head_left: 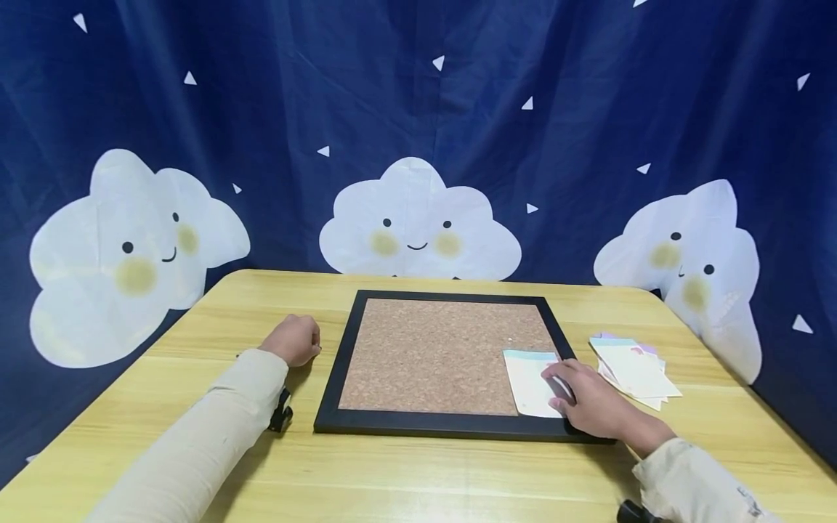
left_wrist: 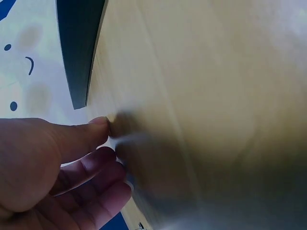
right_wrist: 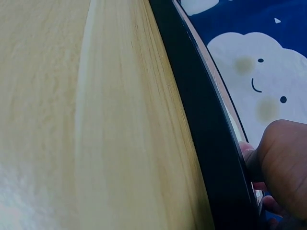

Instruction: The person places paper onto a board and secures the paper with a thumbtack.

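Note:
In the head view my right hand (head_left: 591, 399) is over the right side of the black-framed corkboard (head_left: 431, 356). Its thumb and forefinger touch the top of a white sheet of note paper (head_left: 526, 385) with a pale blue upper band. That sheet lies on the board's lower right corner, its right part hidden under the hand. In the right wrist view the thumb (right_wrist: 247, 151) shows beyond the black frame (right_wrist: 206, 124). To the left of the board, my left hand (head_left: 294, 340) rests with fingers loosely curled. Nothing lies between those fingers (left_wrist: 105, 182) in the left wrist view.
Several similar paper sheets (head_left: 637, 370), one with a purple edge, are piled on the wooden table (head_left: 392, 479) right of the board. A tiny white speck (head_left: 510, 339) lies on the cork above the sheet. Behind the table hangs a blue curtain (head_left: 366, 80) with clouds.

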The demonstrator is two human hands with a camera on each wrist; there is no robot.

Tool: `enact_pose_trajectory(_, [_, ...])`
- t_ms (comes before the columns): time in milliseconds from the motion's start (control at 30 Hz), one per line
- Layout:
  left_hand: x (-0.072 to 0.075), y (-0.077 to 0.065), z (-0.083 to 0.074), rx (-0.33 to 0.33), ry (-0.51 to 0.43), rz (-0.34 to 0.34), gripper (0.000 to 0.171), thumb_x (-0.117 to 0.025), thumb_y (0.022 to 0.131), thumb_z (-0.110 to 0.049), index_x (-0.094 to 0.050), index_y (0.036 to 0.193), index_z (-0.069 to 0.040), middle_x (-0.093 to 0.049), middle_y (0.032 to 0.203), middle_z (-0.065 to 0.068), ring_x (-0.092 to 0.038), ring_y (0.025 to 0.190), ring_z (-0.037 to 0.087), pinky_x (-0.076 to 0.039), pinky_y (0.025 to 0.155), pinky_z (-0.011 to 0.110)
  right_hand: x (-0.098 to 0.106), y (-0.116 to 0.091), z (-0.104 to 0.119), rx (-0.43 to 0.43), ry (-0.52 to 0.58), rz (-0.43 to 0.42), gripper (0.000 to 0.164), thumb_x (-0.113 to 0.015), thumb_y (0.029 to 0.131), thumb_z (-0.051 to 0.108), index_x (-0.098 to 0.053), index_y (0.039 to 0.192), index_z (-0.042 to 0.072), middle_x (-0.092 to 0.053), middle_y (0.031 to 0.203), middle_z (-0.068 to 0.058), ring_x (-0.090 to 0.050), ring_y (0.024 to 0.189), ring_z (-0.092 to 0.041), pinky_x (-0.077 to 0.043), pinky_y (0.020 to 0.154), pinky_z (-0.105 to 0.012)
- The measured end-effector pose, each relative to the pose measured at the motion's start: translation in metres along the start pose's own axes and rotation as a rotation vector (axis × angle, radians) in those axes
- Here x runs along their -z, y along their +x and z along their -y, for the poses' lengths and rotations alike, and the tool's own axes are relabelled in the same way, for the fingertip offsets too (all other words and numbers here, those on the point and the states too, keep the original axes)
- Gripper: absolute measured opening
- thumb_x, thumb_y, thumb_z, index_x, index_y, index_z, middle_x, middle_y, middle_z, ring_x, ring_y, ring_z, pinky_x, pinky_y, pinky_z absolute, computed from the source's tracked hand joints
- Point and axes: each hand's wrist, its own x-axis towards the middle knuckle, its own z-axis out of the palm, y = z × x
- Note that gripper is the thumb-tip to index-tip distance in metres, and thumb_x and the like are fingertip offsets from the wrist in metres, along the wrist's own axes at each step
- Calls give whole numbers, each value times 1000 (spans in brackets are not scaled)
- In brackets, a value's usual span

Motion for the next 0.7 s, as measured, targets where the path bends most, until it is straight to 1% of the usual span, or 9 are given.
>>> enact_pose_trajectory(300, [-4, 1, -1, -16, -3, -26, 13, -70, 86, -6, -69, 74, -6, -63, 72, 3, -57, 68, 20, -51, 66, 37, -1, 0, -1, -23, 8, 11, 32, -74, 82, 3, -64, 112, 3, -60, 114, -15, -57, 105, -36, -45, 89, -57])
enact_pose_trajectory(500, [-6, 5, -1, -1, 14, -15, 15, -71, 87, -5, -69, 73, -6, -62, 69, 2, -57, 64, 18, -52, 63, 35, -1, 0, 0, -18, 15, 1, 32, -74, 82, 3, -64, 112, 3, -60, 114, -16, -57, 105, -37, -45, 89, -57])
enact_pose_trajectory(700, [-7, 6, -2, 10, 16, -13, 21, -68, 88, -6, -62, 68, -6, -58, 65, 2, -54, 61, 19, -49, 61, 34, -2, -1, 1, -23, 14, 1, 32, -74, 81, 2, -64, 112, 3, -60, 114, -16, -57, 106, -37, -45, 89, -57])
